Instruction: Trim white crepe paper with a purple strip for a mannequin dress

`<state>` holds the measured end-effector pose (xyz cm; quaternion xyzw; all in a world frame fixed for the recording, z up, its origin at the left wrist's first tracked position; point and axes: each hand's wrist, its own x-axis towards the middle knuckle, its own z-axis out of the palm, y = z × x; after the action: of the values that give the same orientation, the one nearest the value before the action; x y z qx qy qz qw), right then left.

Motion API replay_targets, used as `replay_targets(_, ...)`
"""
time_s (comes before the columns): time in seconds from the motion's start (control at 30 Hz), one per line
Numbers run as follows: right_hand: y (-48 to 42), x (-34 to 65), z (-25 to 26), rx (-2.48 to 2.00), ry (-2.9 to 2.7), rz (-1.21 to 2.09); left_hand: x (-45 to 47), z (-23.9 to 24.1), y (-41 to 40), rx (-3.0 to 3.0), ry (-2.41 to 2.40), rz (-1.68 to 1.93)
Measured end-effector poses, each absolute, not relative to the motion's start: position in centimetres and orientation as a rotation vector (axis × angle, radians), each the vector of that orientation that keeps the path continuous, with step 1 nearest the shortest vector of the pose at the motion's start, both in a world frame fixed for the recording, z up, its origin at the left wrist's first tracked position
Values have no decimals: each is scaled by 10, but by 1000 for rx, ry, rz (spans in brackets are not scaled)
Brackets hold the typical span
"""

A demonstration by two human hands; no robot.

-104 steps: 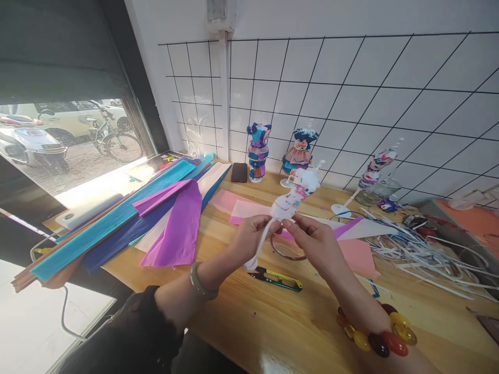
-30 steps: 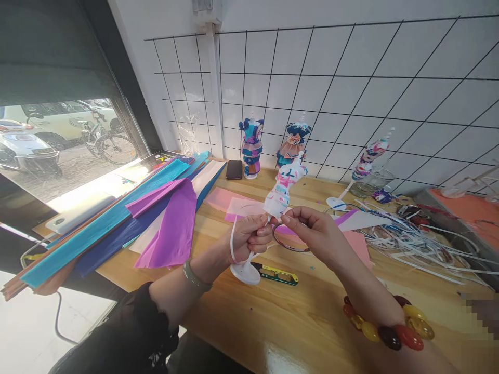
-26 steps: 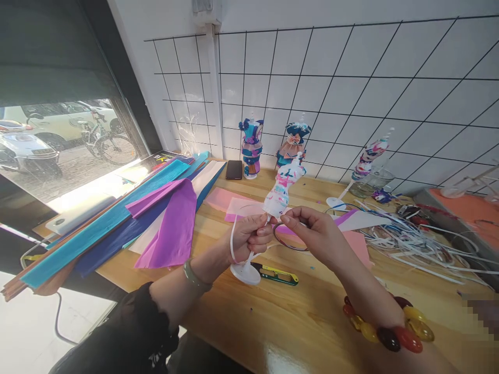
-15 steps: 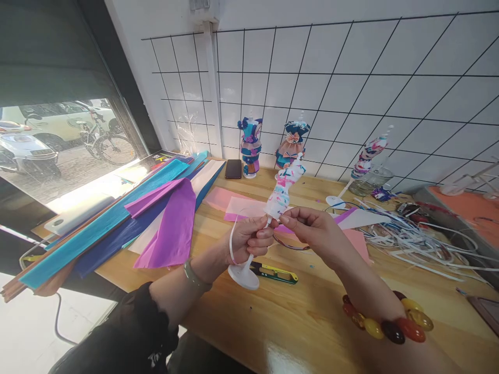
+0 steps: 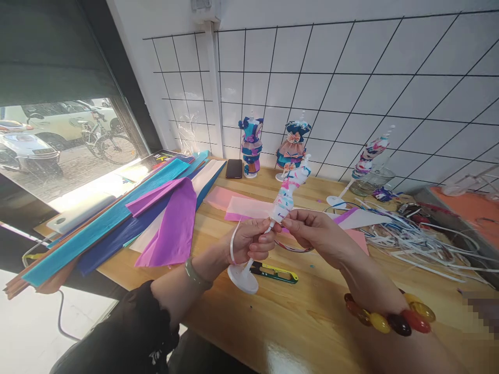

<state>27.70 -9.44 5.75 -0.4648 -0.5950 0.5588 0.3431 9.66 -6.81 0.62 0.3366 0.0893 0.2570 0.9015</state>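
A small white mannequin [image 5: 287, 195] on a stand, its body wrapped in white, pink and blue strips, leans up and to the right over the table. My left hand [image 5: 251, 241] is wrapped round its thin stem just below the body. The round white base [image 5: 242, 279] hangs below that hand. My right hand [image 5: 314, 228] pinches at the lower edge of the body; whether a strip is between the fingertips is hidden. A white narrow strip [image 5: 233, 244] curves up by my left wrist. A yellow and green utility knife [image 5: 276, 272] lies beneath my hands.
Crepe paper [image 5: 171, 228] in purple, blue and brown lies left. Dressed mannequins [image 5: 252, 148] and a phone [image 5: 234, 169] stand or lie near the gridded wall. Another wrapped mannequin [image 5: 366, 161] stands by a glass bowl [image 5: 374, 182]. Loose strips [image 5: 413, 241] pile up at the right.
The mannequin has tipped a little further to the right, and its base has shifted slightly down. My right fingers stay at its lower edge.
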Motion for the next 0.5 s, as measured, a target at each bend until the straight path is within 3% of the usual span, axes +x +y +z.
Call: replay_targets(0.5,-92,277,52,-1224,-1484,1449,92,8,-69,659,109,496)
